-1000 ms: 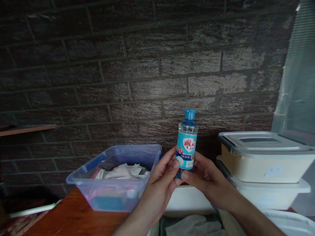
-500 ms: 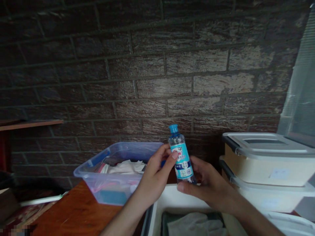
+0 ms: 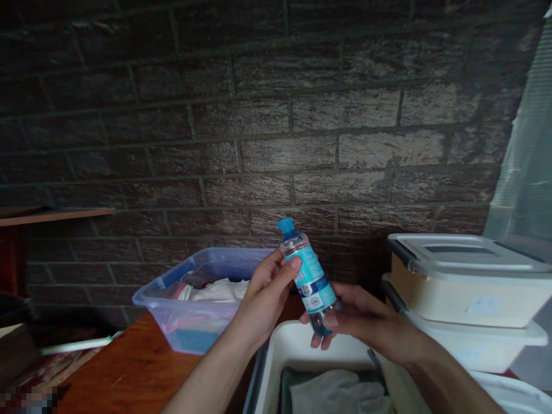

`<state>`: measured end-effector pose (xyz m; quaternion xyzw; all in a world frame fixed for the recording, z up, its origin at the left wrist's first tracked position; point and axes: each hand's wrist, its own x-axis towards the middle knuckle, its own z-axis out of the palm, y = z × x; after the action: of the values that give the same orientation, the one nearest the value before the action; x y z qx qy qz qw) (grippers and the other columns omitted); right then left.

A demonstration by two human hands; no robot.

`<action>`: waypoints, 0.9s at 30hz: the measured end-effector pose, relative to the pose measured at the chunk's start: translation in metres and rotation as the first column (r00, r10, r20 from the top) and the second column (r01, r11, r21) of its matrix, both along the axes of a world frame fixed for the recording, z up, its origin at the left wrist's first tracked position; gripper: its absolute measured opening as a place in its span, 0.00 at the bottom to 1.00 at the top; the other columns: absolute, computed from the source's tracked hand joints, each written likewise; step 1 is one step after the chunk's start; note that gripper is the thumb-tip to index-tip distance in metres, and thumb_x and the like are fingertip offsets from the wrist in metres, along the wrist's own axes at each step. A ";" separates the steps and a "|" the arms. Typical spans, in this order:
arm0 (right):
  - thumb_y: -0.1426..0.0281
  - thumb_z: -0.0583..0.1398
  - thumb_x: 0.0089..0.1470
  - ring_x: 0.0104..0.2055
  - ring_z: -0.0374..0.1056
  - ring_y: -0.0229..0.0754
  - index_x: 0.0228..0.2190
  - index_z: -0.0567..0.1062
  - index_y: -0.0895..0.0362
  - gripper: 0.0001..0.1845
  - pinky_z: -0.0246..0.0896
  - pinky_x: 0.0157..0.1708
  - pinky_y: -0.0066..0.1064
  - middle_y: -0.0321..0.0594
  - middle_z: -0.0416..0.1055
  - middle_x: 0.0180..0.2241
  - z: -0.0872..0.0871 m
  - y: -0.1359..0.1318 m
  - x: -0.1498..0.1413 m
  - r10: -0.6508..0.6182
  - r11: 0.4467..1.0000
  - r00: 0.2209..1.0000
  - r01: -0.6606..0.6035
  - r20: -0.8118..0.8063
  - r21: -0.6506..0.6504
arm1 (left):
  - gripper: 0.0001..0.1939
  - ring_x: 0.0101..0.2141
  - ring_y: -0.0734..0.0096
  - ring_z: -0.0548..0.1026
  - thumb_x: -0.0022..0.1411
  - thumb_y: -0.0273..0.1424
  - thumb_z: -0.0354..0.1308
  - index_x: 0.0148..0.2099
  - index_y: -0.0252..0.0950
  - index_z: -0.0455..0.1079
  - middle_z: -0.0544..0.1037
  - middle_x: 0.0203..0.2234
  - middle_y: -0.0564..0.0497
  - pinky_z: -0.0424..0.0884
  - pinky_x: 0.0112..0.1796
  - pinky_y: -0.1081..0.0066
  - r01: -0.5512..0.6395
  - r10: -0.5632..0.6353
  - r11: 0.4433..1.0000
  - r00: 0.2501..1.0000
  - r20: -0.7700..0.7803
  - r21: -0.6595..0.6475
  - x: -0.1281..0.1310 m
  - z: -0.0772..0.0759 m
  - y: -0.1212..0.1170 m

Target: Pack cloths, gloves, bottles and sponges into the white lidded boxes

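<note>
Here, the blue-labelled bottle (image 3: 313, 282) is held up near the far edge of an open white box (image 3: 282, 342), its cap (image 3: 285, 225) leaning leftward. The left hand (image 3: 265, 287) keeps its grip around the upper part, thumb across the label; the right hand's (image 3: 366, 313) grip is clamped about the base. Grey cloth (image 3: 336, 394) lies in the box. Leftward, a translucent bin (image 3: 202, 316) stands on the wooden desk (image 3: 129, 368); rightward, two lidded boxes (image 3: 466, 296) are stacked.

The bottle (image 3: 309, 278), earlier upright, is now tilted leftward, its label (image 3: 314, 282) turned. It is gripped higher up by the left hand (image 3: 266, 292).
</note>
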<state>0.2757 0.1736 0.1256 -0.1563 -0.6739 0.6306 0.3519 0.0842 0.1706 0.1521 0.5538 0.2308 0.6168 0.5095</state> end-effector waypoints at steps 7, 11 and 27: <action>0.66 0.71 0.53 0.44 0.70 0.42 0.51 0.75 0.58 0.24 0.64 0.44 0.32 0.44 0.75 0.46 0.009 -0.002 0.003 -0.055 0.995 0.995 0.062 -0.087 0.084 | 0.27 0.48 0.57 0.79 0.68 0.38 0.61 0.66 0.44 0.63 0.77 0.55 0.43 0.73 0.50 0.61 0.001 -0.001 1.000 1.000 0.010 0.024 0.021 0.011 0.002; 0.67 0.73 0.49 0.46 0.69 0.44 0.51 0.74 0.58 0.28 0.63 0.46 0.34 0.41 0.75 0.43 0.007 0.004 0.008 -0.035 0.994 0.994 0.045 -0.104 0.097 | 0.30 0.45 0.56 0.81 0.66 0.40 0.64 0.67 0.45 0.60 0.78 0.54 0.44 0.76 0.47 0.60 0.016 -0.016 1.000 1.000 0.000 0.014 0.027 0.012 0.007; 0.68 0.71 0.54 0.36 0.64 0.35 0.47 0.76 0.61 0.20 0.59 0.36 0.27 0.39 0.72 0.37 0.003 0.006 0.003 -0.020 1.000 0.999 0.021 -0.049 0.021 | 0.27 0.58 0.50 0.73 0.68 0.37 0.61 0.67 0.45 0.64 0.77 0.57 0.46 0.69 0.57 0.55 0.071 -0.071 0.997 0.997 0.008 0.008 0.016 0.005 0.006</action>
<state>0.2786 0.1798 0.1283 -0.1438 -0.6703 0.6233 0.3762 0.1005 0.1769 0.1567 0.5613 0.2064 0.6014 0.5299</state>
